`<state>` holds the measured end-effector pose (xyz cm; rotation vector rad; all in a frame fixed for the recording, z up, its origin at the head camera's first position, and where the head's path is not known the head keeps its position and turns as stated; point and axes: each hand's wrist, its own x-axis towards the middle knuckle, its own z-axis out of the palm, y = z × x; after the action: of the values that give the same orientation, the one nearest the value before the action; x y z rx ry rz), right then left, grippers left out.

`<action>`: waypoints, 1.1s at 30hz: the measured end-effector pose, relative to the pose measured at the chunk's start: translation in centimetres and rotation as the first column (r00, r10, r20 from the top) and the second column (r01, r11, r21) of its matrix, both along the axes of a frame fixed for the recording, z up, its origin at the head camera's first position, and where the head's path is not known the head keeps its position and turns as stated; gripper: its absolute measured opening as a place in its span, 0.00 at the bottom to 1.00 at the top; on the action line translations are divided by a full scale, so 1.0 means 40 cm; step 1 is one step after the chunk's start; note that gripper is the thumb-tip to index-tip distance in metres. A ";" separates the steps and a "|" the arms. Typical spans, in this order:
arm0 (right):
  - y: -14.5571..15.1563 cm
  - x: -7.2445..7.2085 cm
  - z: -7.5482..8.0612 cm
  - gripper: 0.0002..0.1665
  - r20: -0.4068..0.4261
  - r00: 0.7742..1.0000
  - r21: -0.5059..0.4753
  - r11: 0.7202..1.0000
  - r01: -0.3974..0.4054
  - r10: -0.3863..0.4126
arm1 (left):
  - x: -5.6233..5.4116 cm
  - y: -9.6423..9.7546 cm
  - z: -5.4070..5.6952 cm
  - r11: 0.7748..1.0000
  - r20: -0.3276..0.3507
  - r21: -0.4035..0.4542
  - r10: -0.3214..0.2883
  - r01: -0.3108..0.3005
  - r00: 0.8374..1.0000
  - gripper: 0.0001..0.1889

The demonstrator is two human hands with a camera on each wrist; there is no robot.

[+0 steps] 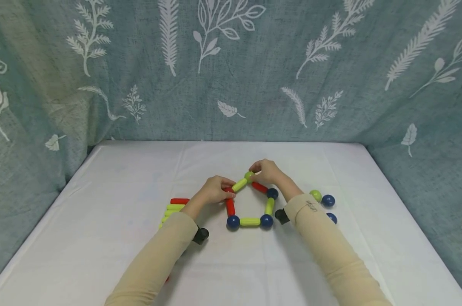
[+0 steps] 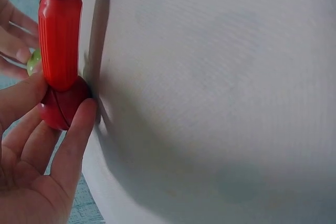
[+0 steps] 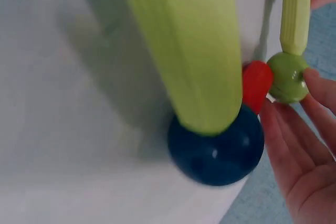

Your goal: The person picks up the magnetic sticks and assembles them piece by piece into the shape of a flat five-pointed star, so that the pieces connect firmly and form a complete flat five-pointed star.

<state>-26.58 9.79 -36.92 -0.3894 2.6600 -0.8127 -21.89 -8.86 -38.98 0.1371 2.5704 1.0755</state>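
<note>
My left hand (image 1: 213, 190) pinches a red ball (image 2: 59, 109) between thumb and fingers at the left corner of a five-sided ring of rods and balls. At the far corner my right hand (image 1: 269, 171) pinches a green ball (image 3: 286, 80). A yellow-green rod (image 1: 239, 185) joins these two balls. From the red ball a red rod (image 1: 230, 207) runs to a blue ball (image 1: 233, 222). Another red rod (image 1: 259, 187) lies between the green ball and a blue ball (image 1: 272, 194); fingers partly hide its far end. Yellow-green rods (image 1: 250, 222) link the blue corners.
Several yellow-green rods (image 1: 174, 208) and a red rod (image 1: 179, 201) lie left of my left forearm, which partly covers them. Beyond my right forearm sit a loose green ball (image 1: 315, 195) and blue balls (image 1: 328, 200). A white cloth (image 1: 131, 178) covers the table, with a patterned curtain (image 1: 231, 85) behind.
</note>
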 end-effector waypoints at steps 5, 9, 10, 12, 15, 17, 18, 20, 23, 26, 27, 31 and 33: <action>0.055 0.011 0.010 0.22 0.047 0.999 0.036 0.999 0.002 -0.003 | 0.000 0.002 -0.005 1.000 -0.014 0.004 0.003 -0.003 1.000 0.22; 0.106 0.023 0.009 0.23 0.137 0.990 0.054 0.998 0.018 -0.026 | 0.001 0.002 -0.005 1.000 -0.016 0.009 0.007 -0.007 1.000 0.22; 0.116 0.027 0.006 0.23 0.161 0.987 0.052 0.998 0.020 -0.029 | 0.001 0.002 -0.004 1.000 -0.011 0.012 0.010 -0.010 1.000 0.22; 0.131 0.036 -0.001 0.22 0.195 0.981 0.042 0.999 0.009 -0.017 | 0.002 0.002 -0.004 1.000 0.000 0.020 0.017 -0.017 1.000 0.22; 0.141 0.048 -0.013 0.21 0.209 0.978 0.022 1.000 0.010 -0.014 | 0.004 0.002 -0.002 0.999 0.017 0.040 0.027 -0.027 1.000 0.22; 0.143 0.057 -0.017 0.20 0.191 0.981 0.018 1.000 0.022 -0.025 | 0.004 0.002 -0.002 0.999 0.014 0.039 0.024 -0.025 1.000 0.22; 0.144 0.060 -0.019 0.19 0.179 0.983 0.018 0.999 0.034 -0.037 | 0.004 0.002 -0.002 0.999 0.012 0.038 0.022 -0.023 1.000 0.22; 0.145 0.067 -0.022 0.19 0.159 0.986 0.018 0.999 0.048 -0.050 | 0.004 0.002 -0.003 0.999 0.010 0.036 0.018 -0.018 1.000 0.22; 0.149 0.073 -0.027 0.19 0.161 0.984 -0.004 0.997 0.075 -0.074 | 0.005 0.000 -0.003 0.999 0.017 0.031 0.021 -0.021 1.000 0.22; 0.152 0.075 -0.032 0.20 0.178 0.980 -0.035 0.995 0.094 -0.086 | 0.004 0.000 -0.001 1.000 0.020 0.023 0.020 -0.020 1.000 0.22; 0.152 0.075 -0.033 0.20 0.184 0.978 -0.042 0.994 0.103 -0.094 | 0.003 0.000 -0.001 1.000 0.019 0.017 0.016 -0.016 1.000 0.22; 0.153 0.077 -0.035 0.20 0.176 0.980 -0.052 0.994 0.100 -0.089 | 0.001 -0.001 0.003 1.000 0.014 -0.025 -0.015 0.016 1.000 0.22; 0.152 0.078 -0.034 0.20 0.174 0.981 -0.056 0.993 0.099 -0.088 | 0.000 -0.003 0.004 0.998 0.016 -0.045 -0.031 0.032 0.999 0.22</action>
<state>-23.46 15.88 -38.28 -0.2006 2.5122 -0.9188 -21.87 -8.98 -38.81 0.1571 2.5688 1.0019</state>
